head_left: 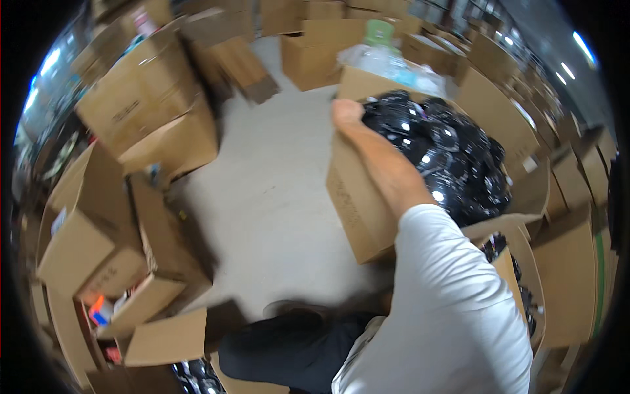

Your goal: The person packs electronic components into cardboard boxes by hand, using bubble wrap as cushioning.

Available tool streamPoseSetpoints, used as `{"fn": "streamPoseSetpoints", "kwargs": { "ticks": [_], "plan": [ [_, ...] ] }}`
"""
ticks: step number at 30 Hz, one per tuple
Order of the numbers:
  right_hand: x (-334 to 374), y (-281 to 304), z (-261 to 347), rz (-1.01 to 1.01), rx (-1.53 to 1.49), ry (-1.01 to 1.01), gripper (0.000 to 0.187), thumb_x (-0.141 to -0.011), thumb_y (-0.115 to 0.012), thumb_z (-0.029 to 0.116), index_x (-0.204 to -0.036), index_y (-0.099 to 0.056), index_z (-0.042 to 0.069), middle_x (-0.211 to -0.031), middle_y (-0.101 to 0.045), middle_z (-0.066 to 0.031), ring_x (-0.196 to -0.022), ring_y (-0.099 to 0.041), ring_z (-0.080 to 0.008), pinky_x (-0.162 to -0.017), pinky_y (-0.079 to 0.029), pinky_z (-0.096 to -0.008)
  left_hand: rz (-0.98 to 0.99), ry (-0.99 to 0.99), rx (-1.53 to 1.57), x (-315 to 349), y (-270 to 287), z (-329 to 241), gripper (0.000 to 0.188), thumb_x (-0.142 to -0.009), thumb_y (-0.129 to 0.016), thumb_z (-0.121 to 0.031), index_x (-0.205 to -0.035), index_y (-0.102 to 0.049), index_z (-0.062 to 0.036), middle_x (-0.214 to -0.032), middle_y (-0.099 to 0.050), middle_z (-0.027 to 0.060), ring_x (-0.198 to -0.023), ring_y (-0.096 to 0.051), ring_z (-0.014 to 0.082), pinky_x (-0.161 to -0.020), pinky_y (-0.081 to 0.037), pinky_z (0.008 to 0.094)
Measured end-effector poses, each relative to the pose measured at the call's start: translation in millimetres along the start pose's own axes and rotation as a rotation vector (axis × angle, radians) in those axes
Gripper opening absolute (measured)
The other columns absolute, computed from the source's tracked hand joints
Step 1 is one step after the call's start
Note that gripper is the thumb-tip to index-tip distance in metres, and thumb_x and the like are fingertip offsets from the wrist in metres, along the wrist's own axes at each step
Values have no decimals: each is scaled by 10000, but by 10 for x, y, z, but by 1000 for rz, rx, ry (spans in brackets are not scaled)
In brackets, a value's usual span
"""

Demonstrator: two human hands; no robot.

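From the lower right my right arm, in a white sleeve, stretches forward over a tall open cardboard box (361, 207). At the box's far left corner my right hand (348, 113) is closed on the rim; the fingertips are hardly visible. The box is heaped with shiny black plastic-wrapped items (449, 148), whose exact kind I cannot make out. My forearm crosses above the box's near left side. My left hand is out of view.
Just behind the box stand clear plastic bags (387, 62) and a green plastic container (378, 33). Stacked cartons (147, 92) and open boxes (92, 223) line the left. Below, a flap (167, 338) juts out beside my dark-trousered leg (282, 348). Grey floor (275, 177) lies between.
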State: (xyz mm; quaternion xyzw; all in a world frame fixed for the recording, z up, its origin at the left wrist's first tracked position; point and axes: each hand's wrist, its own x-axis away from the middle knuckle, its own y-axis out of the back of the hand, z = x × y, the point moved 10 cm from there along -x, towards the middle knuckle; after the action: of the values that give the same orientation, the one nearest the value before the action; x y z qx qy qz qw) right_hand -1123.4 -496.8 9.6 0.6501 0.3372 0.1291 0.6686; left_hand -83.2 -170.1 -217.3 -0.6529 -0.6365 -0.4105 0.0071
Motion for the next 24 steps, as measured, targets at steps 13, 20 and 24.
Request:
{"fn": "streamPoseSetpoints", "kwargs": {
  "ticks": [13,20,24],
  "plan": [
    [420,197,289,-78,3,64,212,-869,-607,144,-964,-783,75,-975,-759,-150,-921,-749,-299,-754,-606,-421,216,-132,88,37,-365,-324,266,-983,-650,-123,-1176,-616,57,-927,-700,88,-816,-624,190,-687,-502,301],
    [1227,441,697,-185,-122,276,181,-837,-604,130,-839,-753,26,-828,-729,-201,-792,-737,-348,-688,-597,-451,152,-179,54,6,-325,-230,275,-964,-674,-119,-1163,-592,51,-903,-654,69,-740,-570,152,-617,-465,294],
    [1857,598,817,-165,-160,350,204,-857,-634,179,-820,-723,-1,-773,-707,-225,-753,-724,-372,-666,-581,-472,162,-125,88,-85,-408,48,307,-955,-690,-135,-1174,-579,49,-904,-639,65,-731,-555,138,-601,-458,287]
  ]
}}
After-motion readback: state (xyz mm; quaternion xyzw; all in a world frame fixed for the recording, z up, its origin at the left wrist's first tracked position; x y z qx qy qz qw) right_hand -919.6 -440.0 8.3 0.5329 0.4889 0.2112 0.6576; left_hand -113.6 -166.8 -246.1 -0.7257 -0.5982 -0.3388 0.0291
